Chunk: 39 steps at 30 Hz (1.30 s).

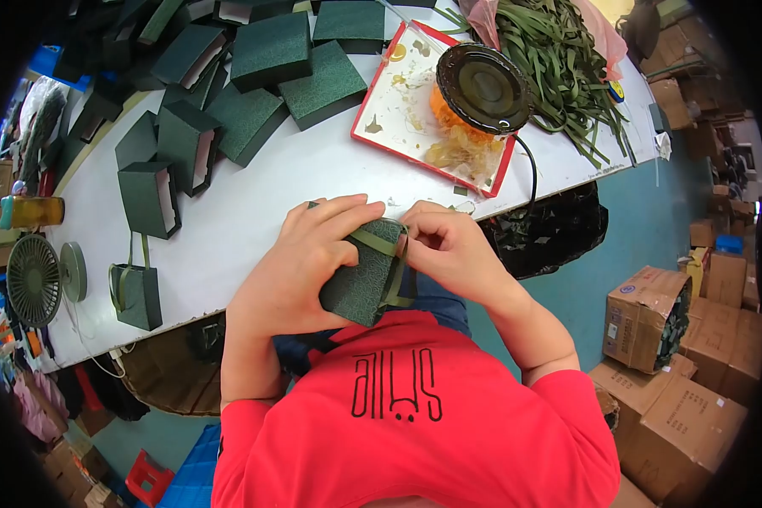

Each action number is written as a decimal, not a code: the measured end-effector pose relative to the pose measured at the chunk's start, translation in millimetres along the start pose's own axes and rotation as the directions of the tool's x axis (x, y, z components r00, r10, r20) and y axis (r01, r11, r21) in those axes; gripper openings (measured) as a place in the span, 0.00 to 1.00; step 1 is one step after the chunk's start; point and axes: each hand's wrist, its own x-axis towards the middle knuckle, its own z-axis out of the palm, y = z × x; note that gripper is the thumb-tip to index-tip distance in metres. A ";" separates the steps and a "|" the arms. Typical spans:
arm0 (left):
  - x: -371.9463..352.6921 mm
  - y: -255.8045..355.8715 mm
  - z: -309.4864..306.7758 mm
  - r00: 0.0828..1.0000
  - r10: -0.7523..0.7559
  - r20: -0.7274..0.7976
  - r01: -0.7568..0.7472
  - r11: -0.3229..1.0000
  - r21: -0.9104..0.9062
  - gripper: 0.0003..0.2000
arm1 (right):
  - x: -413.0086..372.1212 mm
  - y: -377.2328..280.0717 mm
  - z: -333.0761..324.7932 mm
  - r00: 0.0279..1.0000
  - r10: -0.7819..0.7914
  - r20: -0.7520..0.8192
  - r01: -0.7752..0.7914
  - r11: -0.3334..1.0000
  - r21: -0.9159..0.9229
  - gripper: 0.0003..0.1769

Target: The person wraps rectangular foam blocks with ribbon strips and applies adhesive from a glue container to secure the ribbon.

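A small dark green textured box (360, 284) is held close to my chest at the table's near edge. My left hand (317, 254) wraps round it, with the thumb below and the fingers over the top. An olive green ribbon (376, 241) crosses the box and runs down its right side. My right hand (445, 241) is closed, with finger and thumb pinched at the box's upper right edge, by the ribbon. Exactly what lies between those fingertips is partly hidden.
Several green boxes (271, 51) lie across the white table (271, 190); one ribboned box (140, 296) stands front left. A black round pot (484, 88) with amber residue sits on a red-rimmed tray (504, 173). Beyond are green ribbons (550, 68), a fan (34, 279) and cartons (648, 317).
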 end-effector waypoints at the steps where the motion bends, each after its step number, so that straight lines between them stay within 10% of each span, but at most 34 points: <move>1: 0.9 1.6 0.1 1.000 -0.009 0.023 0.008 1.000 0.030 0.28 | 0.8 0.3 1.1 1.000 0.011 -0.002 -0.010 0.999 0.036 0.06; 4: 2.3 4.5 0.9 0.998 -0.031 0.049 0.026 0.994 0.104 0.29 | 6.7 14.2 2.0 0.988 -0.140 -0.058 0.138 0.990 -0.027 0.12; 11: -5.5 -6.5 7.4 0.990 -0.019 -0.143 0.004 0.994 -0.106 0.29 | -1.1 9.0 -2.8 0.950 0.028 -0.311 0.208 0.688 0.696 0.08; 16: -28.6 -8.2 0.0 0.967 -0.061 -0.247 0.041 0.995 -0.089 0.33 | -12.9 -4.4 -8.9 0.915 -0.294 -0.278 0.396 0.511 0.763 0.08; 22: -104.3 -0.7 -39.0 0.648 -0.120 -0.752 0.355 0.921 0.159 0.42 | -10.4 5.6 -16.1 0.920 -0.222 -0.322 0.390 0.602 0.697 0.10; 27: -157.7 19.0 -77.9 0.259 -0.184 -0.948 0.905 0.389 0.172 0.45 | -2.7 15.5 -14.9 0.928 -0.230 -0.293 0.372 0.619 0.692 0.13; 32: -178.7 20.8 -90.3 0.034 -0.425 -0.904 0.955 -0.254 0.156 0.39 | -8.1 25.1 -14.8 0.915 -0.195 -0.354 0.379 0.720 0.582 0.09; 34: -174.3 14.5 -93.5 0.207 -0.276 -0.939 0.952 -0.164 0.259 0.37 | -14.5 23.2 -17.2 0.901 -0.029 -0.433 0.300 0.763 0.573 0.07; 35: -177.6 1.9 -97.4 0.456 -0.088 -0.885 0.890 0.038 0.455 0.34 | -17.5 18.0 -18.9 0.899 0.034 -0.437 0.243 0.791 0.562 0.06; 39: -100.8 -0.7 -98.2 0.718 -0.251 -0.650 0.695 0.326 0.641 0.40 | -18.3 11.7 -32.3 0.888 -0.026 -0.459 0.285 0.813 0.508 0.06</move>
